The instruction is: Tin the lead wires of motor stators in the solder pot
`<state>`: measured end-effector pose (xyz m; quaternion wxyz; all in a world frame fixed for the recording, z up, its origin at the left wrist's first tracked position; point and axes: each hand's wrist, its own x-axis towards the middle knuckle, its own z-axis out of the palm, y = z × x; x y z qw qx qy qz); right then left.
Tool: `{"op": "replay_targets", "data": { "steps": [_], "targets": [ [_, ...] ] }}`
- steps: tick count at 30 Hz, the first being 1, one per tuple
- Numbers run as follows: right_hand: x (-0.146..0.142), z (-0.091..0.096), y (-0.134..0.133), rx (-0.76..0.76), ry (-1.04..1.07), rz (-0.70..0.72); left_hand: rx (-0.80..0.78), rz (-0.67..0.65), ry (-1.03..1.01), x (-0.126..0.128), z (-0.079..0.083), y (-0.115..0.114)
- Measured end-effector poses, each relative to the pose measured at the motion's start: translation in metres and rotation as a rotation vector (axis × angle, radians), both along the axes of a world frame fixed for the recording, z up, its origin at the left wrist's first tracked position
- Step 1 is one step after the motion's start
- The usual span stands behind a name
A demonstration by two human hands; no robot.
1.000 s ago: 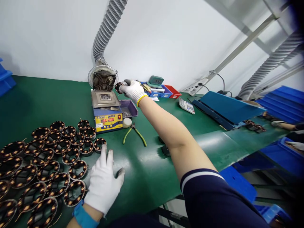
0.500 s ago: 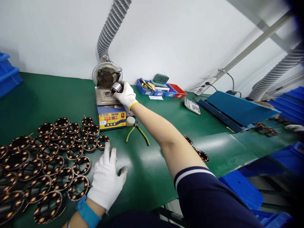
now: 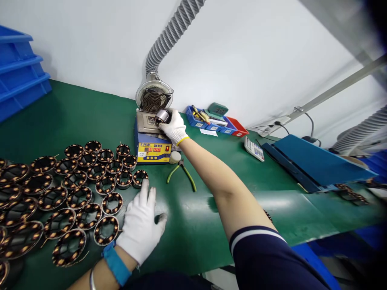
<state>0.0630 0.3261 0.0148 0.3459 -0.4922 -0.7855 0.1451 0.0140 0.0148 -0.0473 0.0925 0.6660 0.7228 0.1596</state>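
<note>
In a white glove, my right hand (image 3: pixel 174 128) grips a motor stator (image 3: pixel 162 117), a metal ring with wire ends pointing down. It is tilted over the top of a blue and yellow solder pot (image 3: pixel 154 150) with a lit red display. Whether the wires touch the solder, I cannot tell. My left hand (image 3: pixel 142 225), gloved too, lies low over the table with fingers spread and holds nothing. Its fingertips are at the edge of the nearest standing stator (image 3: pixel 140 178). Many more copper-wound stators (image 3: pixel 79 197) cover the left part of the table.
Behind the pot stands a round fume hood (image 3: pixel 155 90) on a grey hose (image 3: pixel 172 36). Green-handled cutters (image 3: pixel 184 171) and a small white jar (image 3: pixel 174 157) lie beside it. Further right are parts bins (image 3: pixel 208 123), a calculator (image 3: pixel 254 149) and a blue panel (image 3: pixel 317 161). Blue crates (image 3: pixel 22 72) stand left.
The view has swung left, so everything sits further right. My right hand still holds the stator over the pot, and my left hand keeps its place by the stators.
</note>
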Motion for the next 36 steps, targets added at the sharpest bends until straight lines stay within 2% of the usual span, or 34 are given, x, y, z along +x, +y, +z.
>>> {"op": "replay_targets", "data": {
  "steps": [8, 13, 19, 26, 36],
  "targets": [
    [0.000, 0.000, -0.001, 0.008, -0.026, -0.002, 0.017, 0.000, 0.004, -0.001, -0.002, -0.001],
    [0.001, 0.000, 0.006, 0.037, -0.028, -0.010, -0.036, 0.014, 0.077, -0.004, -0.001, 0.004],
    [0.002, 0.005, 0.009, 0.039, -0.020, -0.013, 0.017, 0.014, 0.058, -0.006, -0.002, 0.004],
    [-0.001, 0.001, 0.004, 0.010, -0.052, 0.008, 0.015, 0.002, 0.057, -0.006, -0.004, 0.004],
    [-0.003, 0.009, -0.002, 0.011, -0.070, -0.006, 0.022, 0.005, 0.080, -0.007, -0.005, 0.005]
  ]
}}
